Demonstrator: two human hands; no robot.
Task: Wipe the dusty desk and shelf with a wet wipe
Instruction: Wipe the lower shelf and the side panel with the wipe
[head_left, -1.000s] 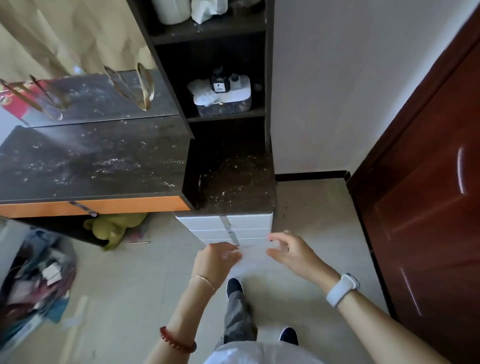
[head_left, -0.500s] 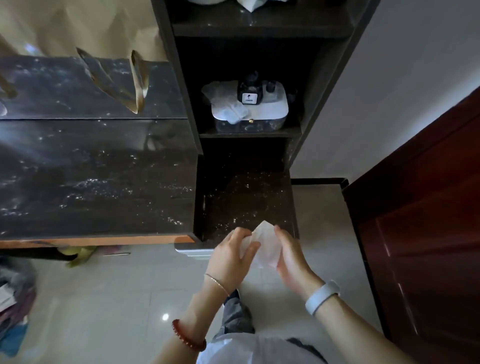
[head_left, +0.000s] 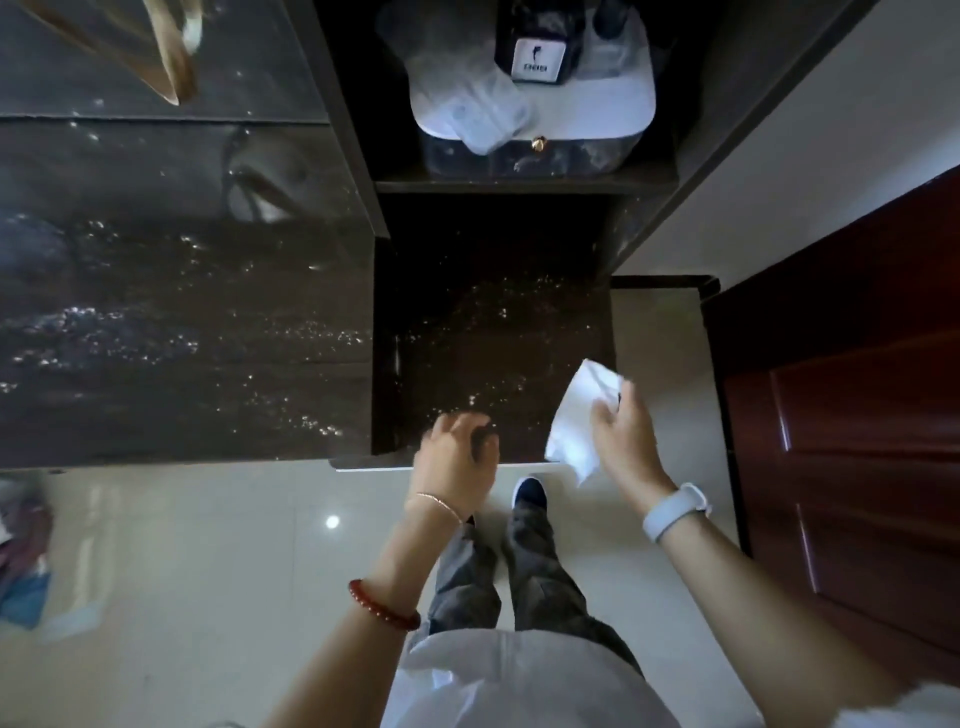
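Head view: right hand pinches the wet wipe, fingertips hidden behind it; left hand, beside it, hangs loosely curled, empty.

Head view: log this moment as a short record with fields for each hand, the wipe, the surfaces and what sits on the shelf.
right hand: holds the wet wipe beside the low shelf top's right edge
left hand: holds nothing, fingers loosely curled over the front edge
low shelf top: dark, speckled with dust
desk: dusty, glossy
upper shelf: white-lidded box with a dark bottle on it
wipe contact with surface: cannot tell
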